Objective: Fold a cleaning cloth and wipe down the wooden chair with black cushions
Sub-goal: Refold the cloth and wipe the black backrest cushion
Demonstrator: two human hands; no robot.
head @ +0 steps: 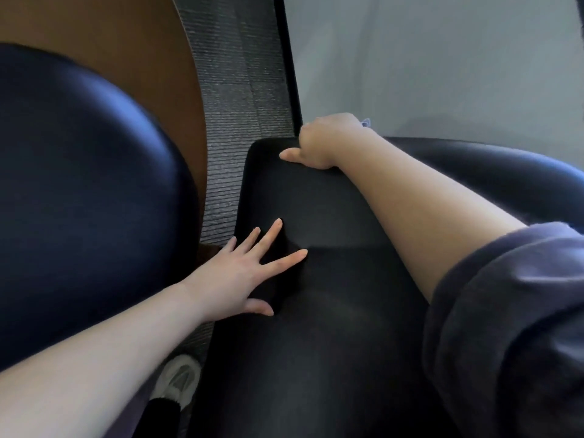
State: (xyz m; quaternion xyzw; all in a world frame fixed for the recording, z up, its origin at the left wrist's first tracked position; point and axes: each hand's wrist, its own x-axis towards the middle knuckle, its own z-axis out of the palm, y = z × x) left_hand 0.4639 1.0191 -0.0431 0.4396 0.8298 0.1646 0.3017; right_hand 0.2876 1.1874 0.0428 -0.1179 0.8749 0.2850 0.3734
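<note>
A black cushion (319,203) of the chair fills the middle of the head view. My left hand (240,276) lies flat on its near left part, fingers spread and straight, pressing into the padding. My right hand (322,140) is at the cushion's far edge, fingers curled over that edge and thumb on top. A small pale corner of the cleaning cloth (365,122) peeks out beyond the knuckles; the rest of the cloth is hidden under the hand. My right sleeve (505,311) is pushed up at the lower right.
A second black cushion (79,184) with a brown wooden shell (126,42) behind it stands close on the left. Grey carpet (240,90) runs between the two. A black baseboard and grey wall (442,58) lie beyond. A white shoe (178,380) is on the floor below.
</note>
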